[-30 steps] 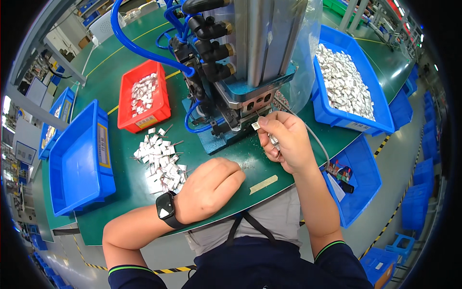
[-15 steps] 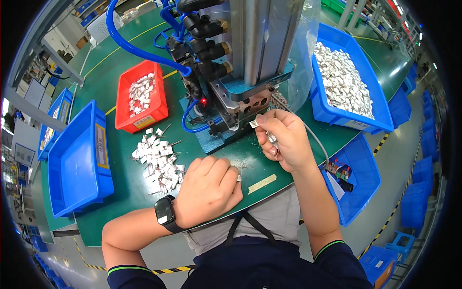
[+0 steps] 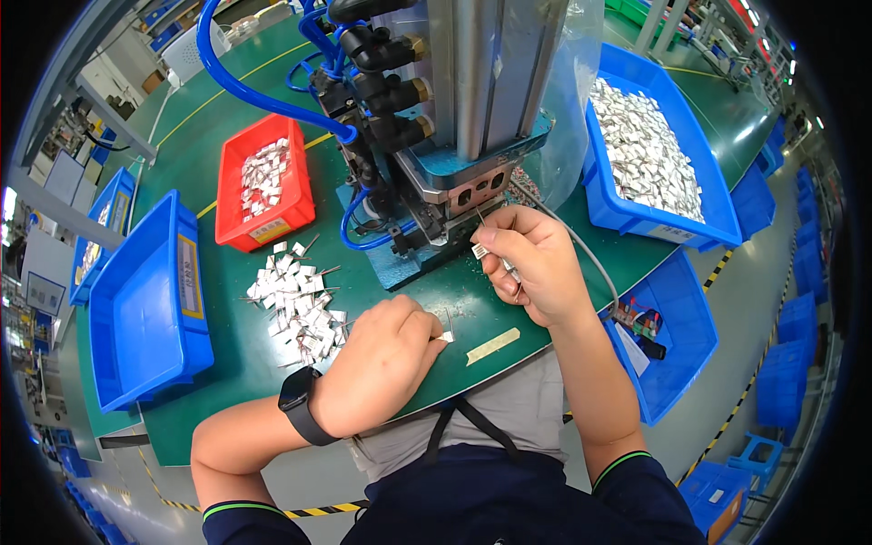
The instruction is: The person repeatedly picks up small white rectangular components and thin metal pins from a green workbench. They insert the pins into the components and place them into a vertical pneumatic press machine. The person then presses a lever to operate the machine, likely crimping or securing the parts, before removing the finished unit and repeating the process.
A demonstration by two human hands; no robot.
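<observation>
My right hand (image 3: pixel 538 265) pinches a small white block-shaped part (image 3: pixel 479 252) between thumb and forefinger, just in front of the press machine (image 3: pixel 480 189). A thin wire lead stands up from that part toward the machine's metal head. More white parts (image 3: pixel 510 269) are tucked under the curled fingers of the same hand. Low over the table's near edge, my left hand (image 3: pixel 386 354) is closed on another white part (image 3: pixel 446 337), whose lead points upward. The fingertips of this hand are partly hidden by its back. A loose pile of similar leaded parts (image 3: pixel 304 309) lies left of it.
A red bin (image 3: pixel 304 195) of white parts stands behind the pile, beside a bare-bottomed blue bin (image 3: pixel 136 309). Right of the machine sits a blue bin (image 3: pixel 718 204) heaped with parts. Blue air hoses (image 3: pixel 236 86) arch overhead. Tape (image 3: pixel 493 346) sticks to the green table.
My left hand has turned at the wrist, bringing its part and lead into view. The part in my right hand has tilted and dropped slightly. The machine's red light no longer shows.
</observation>
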